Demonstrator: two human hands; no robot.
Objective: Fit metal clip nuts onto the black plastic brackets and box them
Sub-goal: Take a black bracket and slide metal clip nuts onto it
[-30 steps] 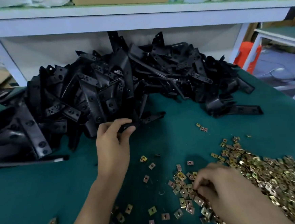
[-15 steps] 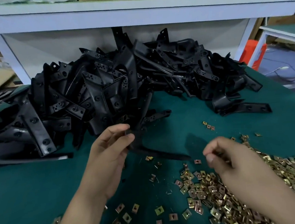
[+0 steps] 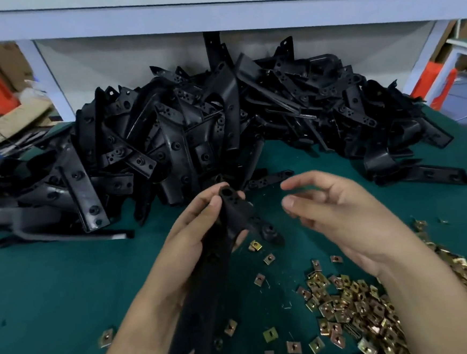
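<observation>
At the left of the green-covered table (image 3: pixel 54 288) we see a heap of black plastic brackets (image 3: pixel 167 131). It spreads across the back of the table beneath a white shelf (image 3: pixel 214 13). Near the middle, our left hand (image 3: pixel 192 236) grips one long black plastic bracket (image 3: pixel 235 210). Its fingers (image 3: pixel 212 206) are curled round the upper end, which is held above the table, while the rest runs down along the forearm. Just right of it, apart from the bracket, our right hand (image 3: pixel 341 213) hovers. Thumb and forefinger are parted and the other fingers loosely curled; whether they cover anything we cannot tell. Below and to the right lies a pile of brass-coloured square metal clip nuts (image 3: pixel 362 306), with strays scattered leftward.
</observation>
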